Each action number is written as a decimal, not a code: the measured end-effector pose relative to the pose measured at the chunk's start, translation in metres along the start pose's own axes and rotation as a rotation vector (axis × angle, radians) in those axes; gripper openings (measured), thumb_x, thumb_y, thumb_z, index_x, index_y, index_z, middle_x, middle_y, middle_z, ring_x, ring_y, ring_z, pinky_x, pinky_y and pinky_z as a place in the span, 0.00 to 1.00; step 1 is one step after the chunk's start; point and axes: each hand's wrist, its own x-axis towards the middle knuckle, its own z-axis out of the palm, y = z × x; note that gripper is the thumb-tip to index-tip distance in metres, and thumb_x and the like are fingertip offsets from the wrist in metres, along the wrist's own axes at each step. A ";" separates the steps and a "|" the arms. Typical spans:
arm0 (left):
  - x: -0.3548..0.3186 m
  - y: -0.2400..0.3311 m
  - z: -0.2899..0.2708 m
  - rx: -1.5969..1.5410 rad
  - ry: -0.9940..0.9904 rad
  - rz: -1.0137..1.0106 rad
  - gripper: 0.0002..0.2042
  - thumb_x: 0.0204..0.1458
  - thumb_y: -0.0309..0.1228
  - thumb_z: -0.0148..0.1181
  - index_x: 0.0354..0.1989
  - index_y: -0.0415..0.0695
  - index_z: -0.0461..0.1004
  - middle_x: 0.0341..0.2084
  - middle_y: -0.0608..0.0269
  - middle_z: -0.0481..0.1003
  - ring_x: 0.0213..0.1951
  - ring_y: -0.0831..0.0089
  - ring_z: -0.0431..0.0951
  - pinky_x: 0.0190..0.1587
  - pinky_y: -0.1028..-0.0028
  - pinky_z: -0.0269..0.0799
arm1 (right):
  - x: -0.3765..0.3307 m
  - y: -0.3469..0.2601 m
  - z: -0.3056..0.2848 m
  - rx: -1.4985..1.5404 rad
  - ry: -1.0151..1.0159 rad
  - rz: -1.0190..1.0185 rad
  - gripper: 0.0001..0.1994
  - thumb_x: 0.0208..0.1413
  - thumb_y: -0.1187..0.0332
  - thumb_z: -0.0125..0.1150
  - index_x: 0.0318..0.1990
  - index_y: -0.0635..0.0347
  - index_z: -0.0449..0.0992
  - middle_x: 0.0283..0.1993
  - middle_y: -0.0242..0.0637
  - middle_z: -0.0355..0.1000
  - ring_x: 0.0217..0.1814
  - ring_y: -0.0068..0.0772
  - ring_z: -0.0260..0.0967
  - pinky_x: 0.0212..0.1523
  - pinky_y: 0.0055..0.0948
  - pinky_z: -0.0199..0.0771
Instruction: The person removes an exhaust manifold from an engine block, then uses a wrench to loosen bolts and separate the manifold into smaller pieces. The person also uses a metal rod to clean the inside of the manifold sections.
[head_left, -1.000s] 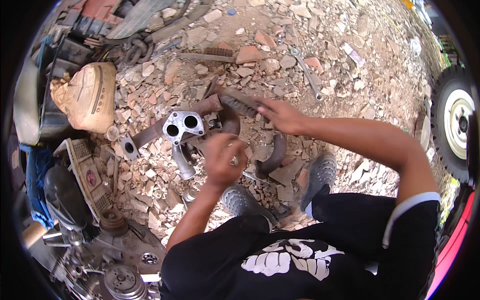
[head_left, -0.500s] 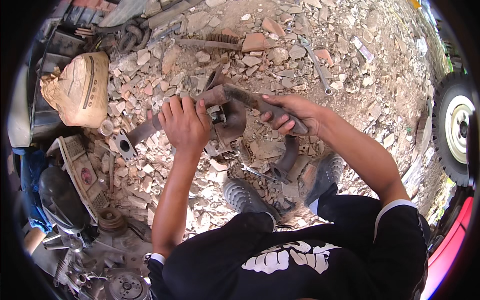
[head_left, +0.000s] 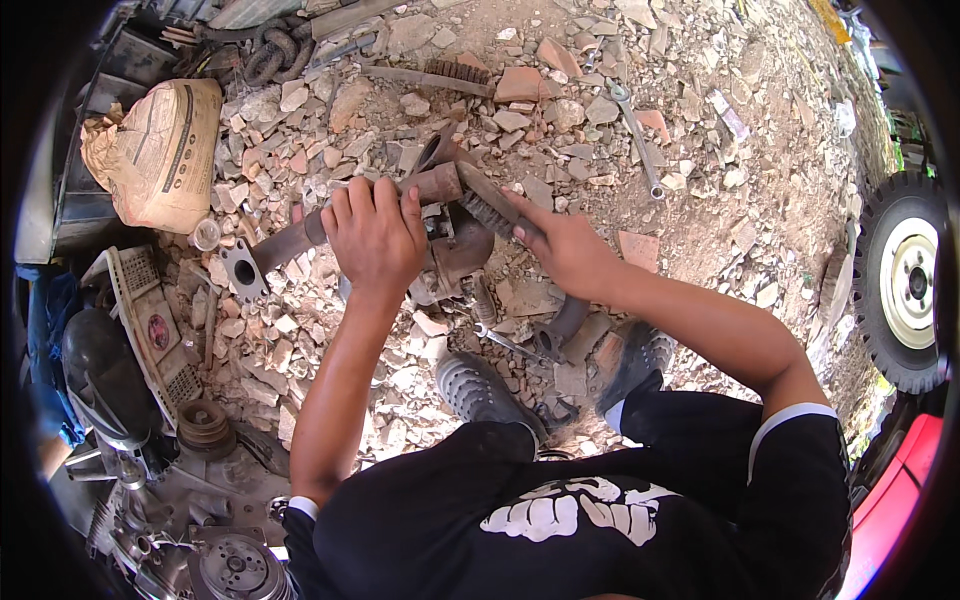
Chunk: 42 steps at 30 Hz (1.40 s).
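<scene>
My left hand (head_left: 378, 235) is wrapped over a rusty metal pipe (head_left: 290, 243) with a bolt-holed flange at its left end. In my right hand (head_left: 570, 245) is a wire brush (head_left: 488, 203), its bristles turned toward me and its head against the pipe's right end. Beneath the pipe, close to both hands, sits a rusty metal part (head_left: 463, 248) with a round body, partly covered by my left hand. A curved pipe with a flange (head_left: 565, 325) lies on the ground near my shoes, beside a small wrench (head_left: 510, 342).
Broken tile and stones cover the ground. Farther off lie a long wrench (head_left: 637, 140) and another brush (head_left: 455, 75). On the left are a paper sack (head_left: 170, 160), a plastic crate (head_left: 150, 325) and engine parts (head_left: 235, 560). A wheel (head_left: 905, 285) stands at right.
My right hand has shifted a little left and turned over, tilting the wire brush so its bristles show at the pipe's end. My left hand keeps its grip.
</scene>
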 end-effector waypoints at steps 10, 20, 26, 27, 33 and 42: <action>0.000 -0.004 0.002 0.029 0.067 0.059 0.13 0.61 0.41 0.52 0.33 0.44 0.70 0.32 0.55 0.65 0.38 0.55 0.66 0.42 0.58 0.58 | 0.017 -0.015 -0.046 1.601 -0.453 0.714 0.19 0.72 0.61 0.49 0.65 0.55 0.60 0.39 0.34 0.64 0.22 0.16 0.59 0.15 0.19 0.62; -0.001 -0.005 0.005 0.054 0.093 0.045 0.14 0.63 0.42 0.50 0.32 0.44 0.71 0.33 0.55 0.67 0.39 0.54 0.67 0.47 0.55 0.59 | -0.006 0.006 0.006 -0.563 0.109 -0.145 0.33 0.63 0.66 0.55 0.75 0.41 0.56 0.36 0.50 0.72 0.29 0.57 0.74 0.35 0.52 0.75; 0.003 0.002 0.008 0.041 0.085 0.077 0.15 0.63 0.42 0.50 0.32 0.43 0.71 0.33 0.54 0.68 0.38 0.54 0.67 0.43 0.57 0.59 | -0.002 0.021 0.042 -0.033 0.233 -0.254 0.33 0.68 0.63 0.51 0.78 0.43 0.47 0.37 0.49 0.69 0.26 0.51 0.74 0.30 0.46 0.77; -0.005 -0.008 0.004 0.066 0.064 0.053 0.15 0.63 0.42 0.50 0.32 0.43 0.71 0.33 0.54 0.67 0.38 0.54 0.67 0.43 0.57 0.59 | -0.008 -0.036 0.004 0.303 -0.169 0.208 0.28 0.71 0.62 0.49 0.75 0.48 0.51 0.35 0.43 0.66 0.20 0.36 0.69 0.22 0.34 0.75; 0.003 -0.002 0.003 0.052 0.044 0.042 0.16 0.66 0.42 0.47 0.33 0.43 0.71 0.34 0.54 0.67 0.39 0.54 0.66 0.44 0.57 0.58 | 0.014 -0.006 -0.040 1.910 -0.529 0.696 0.11 0.73 0.61 0.46 0.46 0.60 0.58 0.36 0.34 0.62 0.22 0.14 0.59 0.12 0.12 0.62; 0.001 -0.001 0.002 0.047 0.055 0.041 0.15 0.66 0.41 0.49 0.33 0.43 0.71 0.33 0.53 0.67 0.38 0.54 0.67 0.44 0.57 0.59 | 0.023 0.021 0.040 0.111 0.408 -0.358 0.22 0.70 0.60 0.52 0.67 0.58 0.67 0.44 0.51 0.78 0.32 0.44 0.77 0.35 0.39 0.79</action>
